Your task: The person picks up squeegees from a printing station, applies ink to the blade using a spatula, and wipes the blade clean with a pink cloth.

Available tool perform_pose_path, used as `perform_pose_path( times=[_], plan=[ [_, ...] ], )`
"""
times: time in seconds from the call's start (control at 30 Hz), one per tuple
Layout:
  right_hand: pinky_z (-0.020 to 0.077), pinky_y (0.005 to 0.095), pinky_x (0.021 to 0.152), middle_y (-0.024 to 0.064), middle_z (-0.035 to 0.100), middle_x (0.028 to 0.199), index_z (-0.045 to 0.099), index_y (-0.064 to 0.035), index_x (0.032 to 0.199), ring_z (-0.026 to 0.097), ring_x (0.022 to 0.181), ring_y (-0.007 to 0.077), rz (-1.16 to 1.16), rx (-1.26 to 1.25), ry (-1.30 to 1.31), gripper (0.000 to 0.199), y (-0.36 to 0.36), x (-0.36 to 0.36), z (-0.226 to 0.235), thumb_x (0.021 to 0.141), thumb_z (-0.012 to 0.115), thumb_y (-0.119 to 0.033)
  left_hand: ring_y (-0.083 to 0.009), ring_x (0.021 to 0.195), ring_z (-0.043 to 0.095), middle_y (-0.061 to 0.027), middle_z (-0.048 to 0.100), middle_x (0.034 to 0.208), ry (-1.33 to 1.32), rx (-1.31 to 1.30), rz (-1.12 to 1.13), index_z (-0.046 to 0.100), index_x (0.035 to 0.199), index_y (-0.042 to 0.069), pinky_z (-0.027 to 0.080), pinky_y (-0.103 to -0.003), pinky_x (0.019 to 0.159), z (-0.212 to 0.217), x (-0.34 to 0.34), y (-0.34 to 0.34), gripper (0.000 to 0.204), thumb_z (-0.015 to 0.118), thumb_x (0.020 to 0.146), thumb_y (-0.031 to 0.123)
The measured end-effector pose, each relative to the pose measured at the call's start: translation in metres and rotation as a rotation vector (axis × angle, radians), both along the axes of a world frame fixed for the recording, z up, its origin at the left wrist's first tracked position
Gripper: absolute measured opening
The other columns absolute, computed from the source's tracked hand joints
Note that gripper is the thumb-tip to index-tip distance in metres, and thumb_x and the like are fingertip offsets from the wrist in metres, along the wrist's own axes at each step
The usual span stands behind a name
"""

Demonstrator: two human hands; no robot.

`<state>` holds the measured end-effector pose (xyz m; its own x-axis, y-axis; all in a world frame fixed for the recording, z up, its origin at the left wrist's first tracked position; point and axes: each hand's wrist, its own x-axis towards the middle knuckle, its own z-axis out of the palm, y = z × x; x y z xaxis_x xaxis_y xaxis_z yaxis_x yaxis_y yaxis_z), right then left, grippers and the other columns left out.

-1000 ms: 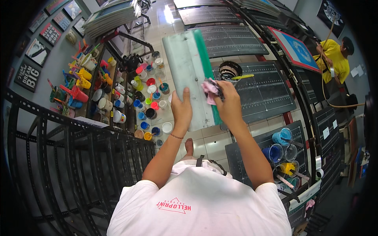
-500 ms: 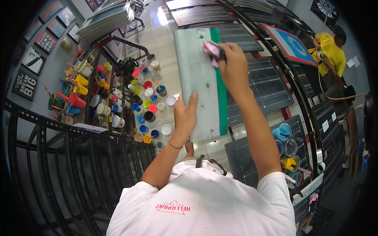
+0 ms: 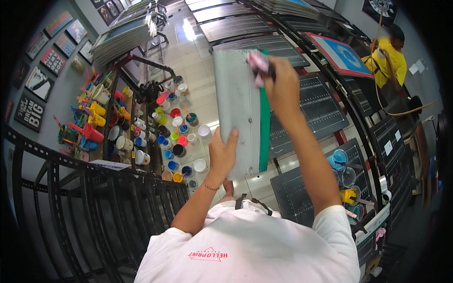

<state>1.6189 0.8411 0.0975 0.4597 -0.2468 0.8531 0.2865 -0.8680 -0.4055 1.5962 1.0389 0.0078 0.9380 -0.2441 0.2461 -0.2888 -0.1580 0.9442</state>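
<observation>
A long squeegee [image 3: 236,104] with a grey metal body and a green blade [image 3: 265,127] along its right side is held up in front of me. My left hand [image 3: 222,153] grips its left side near the lower end, thumb on the face and the other fingers hidden behind. Up at the far end, my right hand [image 3: 281,85] is closed on a crumpled pink rag [image 3: 257,66], which touches the metal beside the blade. Several small dark bolts dot the metal face.
Ink pots [image 3: 179,150] crowd the floor on the left, beside a shelf [image 3: 106,137] of tubs. Dark printing boards [image 3: 309,106] line the right, with ink cups [image 3: 348,177] on the nearest. Black metal racks [image 3: 89,207] stand at lower left. A person in yellow [image 3: 389,61] works far right.
The squeegee has come slightly lower in view and tilted a little. My right hand has shifted slightly down and right with the rag. My left hand keeps its grip.
</observation>
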Motion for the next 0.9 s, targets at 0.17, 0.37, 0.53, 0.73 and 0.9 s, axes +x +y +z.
perform_pose_path(
  times=[0.17, 0.37, 0.53, 0.73, 0.9],
  plan=[
    [0.048, 0.0439, 0.078, 0.0193, 0.063, 0.097, 0.065, 0.0017, 0.101, 0.062, 0.089, 0.038, 0.017, 0.032, 0.125, 0.022, -0.012, 0.019, 0.031, 0.083, 0.067, -0.011, -0.024, 0.075, 0.066, -0.0172, 0.067, 0.081, -0.035, -0.002, 0.019, 0.058, 0.108, -0.004, 0.05, -0.037, 0.069, -0.002, -0.009, 0.002, 0.041, 0.062, 0.092, 0.033],
    [0.0479, 0.047, 0.073, 0.0241, 0.065, 0.079, 0.067, 0.0016, 0.089, 0.062, 0.081, 0.0428, -0.025, 0.169, 0.551, 0.038, -0.02, 0.023, 0.051, 0.084, 0.067, -0.036, -0.0344, 0.074, 0.066, -0.0199, 0.066, 0.081, -0.235, 0.1, 0.091, 0.057, 0.105, -0.003, 0.05, -0.039, 0.067, -0.028, -0.001, 0.022, 0.035, 0.067, 0.088, 0.026],
    [0.0476, 0.0475, 0.071, 0.0249, 0.065, 0.079, 0.066, 0.002, 0.086, 0.062, 0.08, 0.0431, -0.025, 0.203, 0.657, 0.042, -0.049, 0.008, 0.033, 0.083, 0.066, -0.04, -0.0406, 0.072, 0.063, -0.0216, 0.063, 0.076, -0.296, 0.19, 0.113, 0.057, 0.099, -0.003, 0.048, -0.042, 0.063, -0.05, -0.004, 0.052, 0.033, 0.07, 0.084, 0.024],
    [0.0478, 0.0404, 0.074, 0.0216, 0.064, 0.081, 0.066, 0.0006, 0.097, 0.061, 0.077, 0.0399, 0.204, 0.039, 0.444, 0.027, -0.011, -0.005, 0.022, 0.082, 0.066, -0.022, -0.0401, 0.069, 0.061, -0.0223, 0.061, 0.076, -0.352, 0.224, 0.115, 0.055, 0.092, -0.001, 0.046, -0.043, 0.061, -0.052, -0.001, 0.066, 0.031, 0.073, 0.082, 0.022],
    [0.0474, 0.0387, 0.075, 0.0214, 0.062, 0.089, 0.066, 0.0029, 0.096, 0.061, 0.084, 0.0374, 0.132, 0.136, 0.758, 0.028, -0.035, -0.012, 0.026, 0.08, 0.068, -0.02, -0.0404, 0.069, 0.061, -0.0219, 0.061, 0.077, -0.336, 0.199, 0.138, 0.056, 0.095, -0.001, 0.047, -0.043, 0.061, -0.068, 0.002, 0.079, 0.032, 0.074, 0.081, 0.021]
  ],
)
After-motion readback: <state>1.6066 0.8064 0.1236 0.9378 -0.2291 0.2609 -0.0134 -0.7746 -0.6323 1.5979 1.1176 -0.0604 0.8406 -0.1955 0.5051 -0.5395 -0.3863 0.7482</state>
